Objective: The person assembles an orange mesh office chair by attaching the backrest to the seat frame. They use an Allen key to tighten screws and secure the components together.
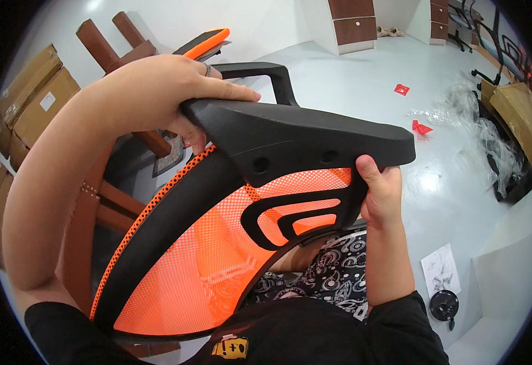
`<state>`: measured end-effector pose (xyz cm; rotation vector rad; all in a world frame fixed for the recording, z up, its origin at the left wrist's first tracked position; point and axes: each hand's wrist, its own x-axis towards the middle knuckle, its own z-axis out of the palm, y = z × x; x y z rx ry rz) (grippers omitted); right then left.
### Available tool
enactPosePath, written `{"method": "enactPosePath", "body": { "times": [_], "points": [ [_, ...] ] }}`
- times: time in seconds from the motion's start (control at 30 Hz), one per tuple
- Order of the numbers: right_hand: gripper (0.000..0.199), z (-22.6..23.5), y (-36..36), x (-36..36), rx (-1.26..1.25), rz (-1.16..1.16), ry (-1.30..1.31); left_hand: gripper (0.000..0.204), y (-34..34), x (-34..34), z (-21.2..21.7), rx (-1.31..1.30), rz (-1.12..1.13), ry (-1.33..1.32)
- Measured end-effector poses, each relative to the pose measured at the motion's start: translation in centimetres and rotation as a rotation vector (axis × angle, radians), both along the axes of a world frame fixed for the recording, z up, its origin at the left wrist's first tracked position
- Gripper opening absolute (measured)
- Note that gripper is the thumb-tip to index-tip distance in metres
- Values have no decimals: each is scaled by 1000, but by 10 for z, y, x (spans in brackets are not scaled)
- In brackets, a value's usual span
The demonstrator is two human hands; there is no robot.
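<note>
An orange mesh chair backrest [184, 267] with a black frame lies tilted across my lap. Along its upper side runs a thick black bracket [315, 134] with two round holes. My left hand [196, 91] grips the bracket's left end, thumb and fingers around the corner by the orange edging. At the other end, my right hand [383, 188] holds the bracket from below, its thumb up against the lower side and its other fingers mostly hidden behind. Beyond the bracket shows a black armrest loop [285, 85]; where it attaches is hidden.
Cardboard boxes [44, 100] and brown padded furniture [98, 45] stand at left, near an orange-edged black piece [208, 42]. Right, on the floor, lie clear plastic wrap [488, 146], red scraps [421, 128], a printed sheet [441, 271] and a round black part [444, 305]. Drawer cabinets [355, 30] stand behind.
</note>
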<state>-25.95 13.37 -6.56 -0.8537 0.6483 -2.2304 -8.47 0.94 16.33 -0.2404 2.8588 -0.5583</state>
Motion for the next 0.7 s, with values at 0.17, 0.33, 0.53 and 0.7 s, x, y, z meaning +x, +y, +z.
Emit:
{"method": "enactPosePath", "body": {
  "times": [0.17,0.33,0.53,0.7],
  "points": [
    [41,3,-4,1,-32,0,19,90,3,-5,5,62,175,-69],
    [38,8,-4,5,-35,23,19,87,18,-5,34,212,108,-114],
    [36,4,-3,0,6,40,68,83,64,-88,-32,55,545,-38],
    [36,9,-6,0,57,23,86,73,55,-89,-49,127,510,-152]
  ]
}}
